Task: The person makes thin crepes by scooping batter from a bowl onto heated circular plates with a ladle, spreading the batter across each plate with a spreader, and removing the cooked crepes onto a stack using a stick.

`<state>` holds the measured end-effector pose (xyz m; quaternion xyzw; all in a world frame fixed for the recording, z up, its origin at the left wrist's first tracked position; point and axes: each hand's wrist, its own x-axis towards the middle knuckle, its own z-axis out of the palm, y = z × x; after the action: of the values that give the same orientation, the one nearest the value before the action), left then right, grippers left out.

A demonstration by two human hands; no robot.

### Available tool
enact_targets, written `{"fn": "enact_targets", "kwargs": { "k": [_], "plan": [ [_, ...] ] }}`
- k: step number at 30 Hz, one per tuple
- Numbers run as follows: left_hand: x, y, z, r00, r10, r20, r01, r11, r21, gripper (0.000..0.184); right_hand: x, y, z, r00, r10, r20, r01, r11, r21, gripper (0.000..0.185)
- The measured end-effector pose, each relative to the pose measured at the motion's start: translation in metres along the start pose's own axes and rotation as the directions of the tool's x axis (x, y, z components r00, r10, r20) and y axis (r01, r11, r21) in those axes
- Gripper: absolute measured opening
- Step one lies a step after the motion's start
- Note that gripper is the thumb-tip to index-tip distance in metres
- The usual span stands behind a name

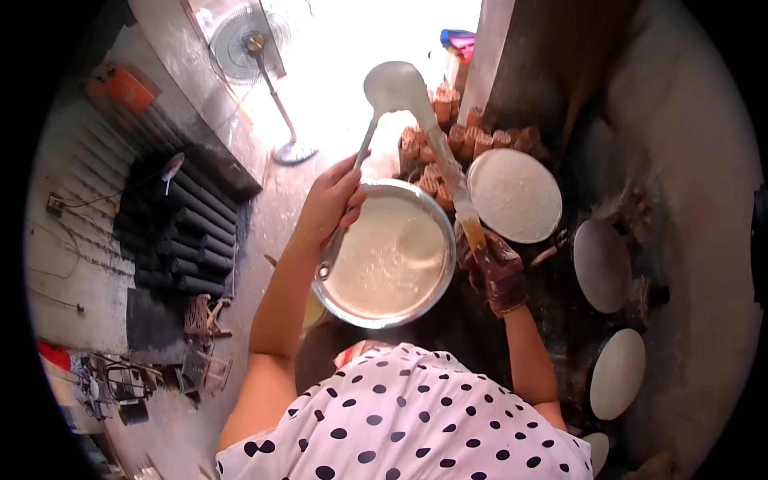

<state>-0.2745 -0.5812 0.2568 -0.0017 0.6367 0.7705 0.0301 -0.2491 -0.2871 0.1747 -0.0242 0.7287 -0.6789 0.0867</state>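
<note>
My left hand [334, 198] is closed round the handle of a metal ladle [394, 86], raised above the far rim of a wide metal basin [450, 254]. Pale batter [376, 264] fills much of the basin. Gloved in dark material, my right hand [500, 272] grips the lower end of a long batter-coated stick [456, 182], whose upper end reaches the ladle's bowl. Just beyond that hand lies a round pan covered with pale batter [514, 196]. Whether stick and ladle touch is unclear.
A dark round pan [602, 266] and a pale-topped one [618, 374] stand at the right. Reddish cylindrical blocks [472, 140] are piled beyond the basin. A standing fan [256, 44] is at the upper left, above stacked black cylinders [188, 240]. Small chairs [204, 364] stand lower left.
</note>
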Motion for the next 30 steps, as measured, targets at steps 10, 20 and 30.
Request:
{"fn": "enact_targets", "kwargs": {
  "k": [10,20,30],
  "plan": [
    [0.001,-0.156,-0.041,0.823,-0.518,0.233,0.567,0.72,-0.4,0.028,-0.068,0.153,0.0,0.908,-0.417,-0.039,0.199,0.512,-0.836,0.048],
    [0.033,-0.214,0.172,0.62,-0.606,0.499,0.708,0.706,-0.02,0.04,-0.178,0.197,-0.111,0.829,-0.172,-0.532,-0.343,0.594,-0.727,0.043],
    [0.148,-0.291,0.482,0.155,-0.669,0.727,0.867,0.445,0.225,0.016,-0.294,0.269,-0.276,0.584,-0.172,-0.794,-0.721,0.341,-0.604,0.049]
  ]
}}
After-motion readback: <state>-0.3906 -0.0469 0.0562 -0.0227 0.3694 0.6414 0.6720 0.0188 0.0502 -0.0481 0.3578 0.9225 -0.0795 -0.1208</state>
